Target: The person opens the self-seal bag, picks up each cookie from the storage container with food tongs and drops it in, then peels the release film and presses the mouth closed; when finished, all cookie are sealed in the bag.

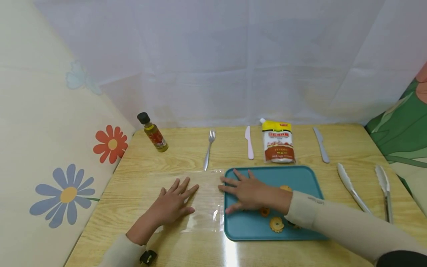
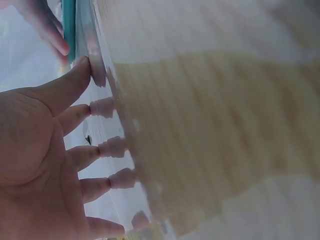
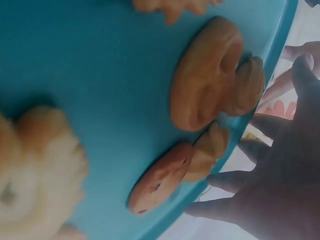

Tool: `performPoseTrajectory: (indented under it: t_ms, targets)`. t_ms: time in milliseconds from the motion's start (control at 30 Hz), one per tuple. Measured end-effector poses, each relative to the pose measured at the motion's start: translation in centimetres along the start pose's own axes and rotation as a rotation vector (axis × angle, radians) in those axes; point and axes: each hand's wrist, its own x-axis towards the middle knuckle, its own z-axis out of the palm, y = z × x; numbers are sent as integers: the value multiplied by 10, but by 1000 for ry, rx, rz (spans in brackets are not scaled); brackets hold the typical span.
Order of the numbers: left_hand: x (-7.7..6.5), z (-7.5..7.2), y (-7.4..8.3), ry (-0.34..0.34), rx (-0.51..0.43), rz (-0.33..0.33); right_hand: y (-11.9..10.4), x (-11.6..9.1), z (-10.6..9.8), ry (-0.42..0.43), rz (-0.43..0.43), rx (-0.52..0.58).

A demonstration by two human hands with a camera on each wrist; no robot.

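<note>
With fingers spread, my left hand (image 1: 170, 206) rests on a clear plastic sheet (image 1: 207, 218) at the left of the table. In the left wrist view its fingertips (image 2: 101, 227) meet the glossy surface. My right hand (image 1: 248, 191), also spread, reaches over the left rim of a blue tray (image 1: 248, 231), fingertips overlapping the sheet's right edge. Several cookies lie in the tray; a ring-shaped cookie (image 1: 276, 224) shows below my right forearm, which hides others. The right wrist view shows an oval cookie (image 3: 200, 75) and a reddish-brown cookie (image 3: 160, 180) near the tray rim.
A bottle with a black cap (image 1: 156, 136) stands at the back left. Along the back lie a fork (image 1: 209, 150), a pink knife (image 1: 249, 144), a spouted pouch (image 1: 278, 142) and a grey knife (image 1: 321, 145). Metal tongs (image 1: 385, 189) lie at the right, partly behind my sleeve.
</note>
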Motion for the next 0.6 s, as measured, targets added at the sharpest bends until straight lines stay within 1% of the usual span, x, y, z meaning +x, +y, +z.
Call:
performPoseTrajectory:
  t_ms: [400,500,600]
  targets:
    - [1,3,-2,-11,-2,-18,-12,6,1,-16,3,-68]
    - [1,3,-3,-10,-5,-5,-12,7,0,-23,7,-81]
    - [1,2,-7,-14,-37,10,-12,8,0,-28,6,-77]
